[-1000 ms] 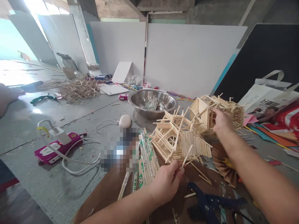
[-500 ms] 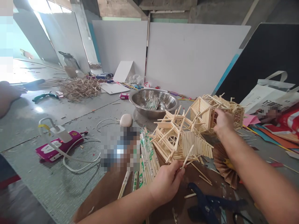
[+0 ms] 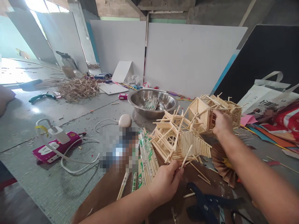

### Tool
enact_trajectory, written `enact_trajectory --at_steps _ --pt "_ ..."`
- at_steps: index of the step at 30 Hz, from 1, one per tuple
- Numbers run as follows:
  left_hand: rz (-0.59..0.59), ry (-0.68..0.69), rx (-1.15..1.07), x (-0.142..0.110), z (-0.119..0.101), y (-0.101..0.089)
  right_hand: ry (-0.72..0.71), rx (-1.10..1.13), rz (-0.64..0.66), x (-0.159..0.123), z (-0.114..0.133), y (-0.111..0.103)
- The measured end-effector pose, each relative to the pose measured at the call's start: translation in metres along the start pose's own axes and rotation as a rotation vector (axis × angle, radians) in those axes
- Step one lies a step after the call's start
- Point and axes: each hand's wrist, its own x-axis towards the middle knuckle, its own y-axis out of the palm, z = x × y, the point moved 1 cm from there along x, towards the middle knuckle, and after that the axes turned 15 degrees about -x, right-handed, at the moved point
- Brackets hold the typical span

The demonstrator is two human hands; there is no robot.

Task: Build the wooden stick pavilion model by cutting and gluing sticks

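Observation:
My left hand (image 3: 167,180) pinches a short wooden stick (image 3: 187,155), its upper end tilted to the right. Just beyond it stands a many-sided structure (image 3: 178,137) built of wooden sticks, with an open frame and a panelled side. Farther right, my right hand (image 3: 223,123) is closed on the boxy right section (image 3: 199,112) of stick work; its fingertips are partly hidden there. Wrapped chopsticks (image 3: 147,157) lie left of the structure. A dark blue plier-like cutter (image 3: 205,202) rests on the brown board (image 3: 177,193), to the right of my left forearm.
A steel bowl (image 3: 137,107) holding clear wrappers stands behind the structure. To the left are a pink power strip (image 3: 57,149) with white cables and a pile of wood pieces (image 3: 78,88). A paper bag (image 3: 263,93) and coloured paper (image 3: 268,133) lie right. Another person's arm (image 3: 6,99) enters at far left.
The whole view has shifted slightly, so things appear a little farther left. Both hands keep nearly the same pose and hold.

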Motion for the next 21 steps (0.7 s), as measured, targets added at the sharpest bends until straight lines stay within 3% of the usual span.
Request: enact_trajectory --at_steps 21 --pt "-0.03 0.001 -0.049 0.005 0.009 -0.002 -0.128 0.023 0.11 -0.019 0.011 -0.003"
